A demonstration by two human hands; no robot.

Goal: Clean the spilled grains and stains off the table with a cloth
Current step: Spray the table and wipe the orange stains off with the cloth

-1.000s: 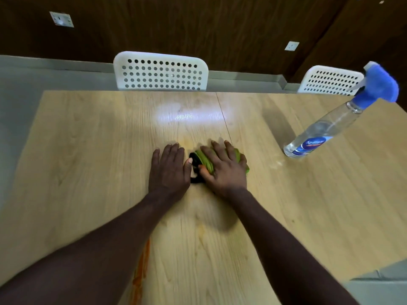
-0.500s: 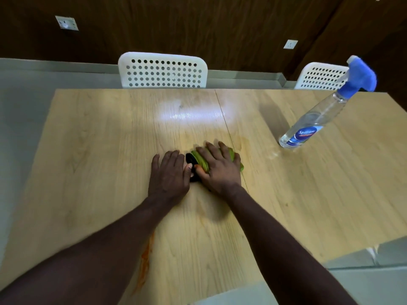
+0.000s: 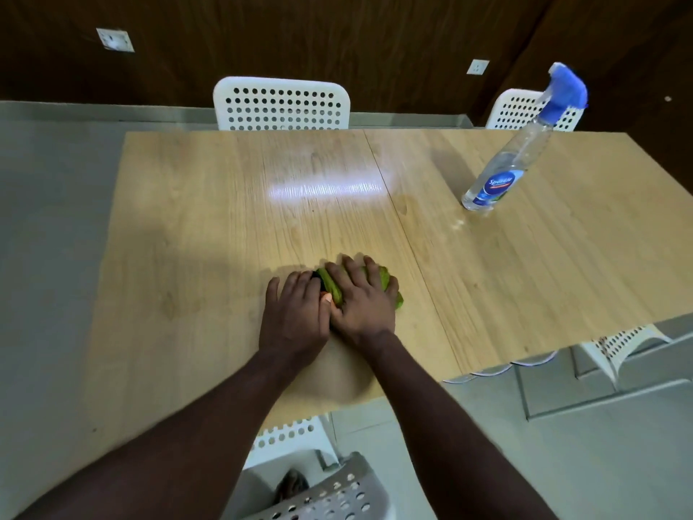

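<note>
My right hand (image 3: pixel 362 302) presses down on a wadded green cloth (image 3: pixel 388 281) with its fingers spread over the top. The cloth lies on the light wooden table (image 3: pixel 187 238), a little in from the near edge, and a black part of it shows at its left end. Flat on the table just left of the cloth is my left hand (image 3: pixel 294 313), fingers straight and its side touching my right thumb. A faint yellowish stain (image 3: pixel 403 209) marks the table by the centre seam, beyond the cloth. No grains can be made out.
A clear spray bottle (image 3: pixel 502 178) with a blue trigger head stands at the far right of the table. White perforated chairs stand behind the table (image 3: pixel 281 105) and at its right (image 3: pixel 618 343). A grey chair (image 3: pixel 330 497) is below me.
Both hands and the cloth have slid back toward the near edge. My left hand has closed up against the right one. The orange streak by my left forearm is out of sight.
</note>
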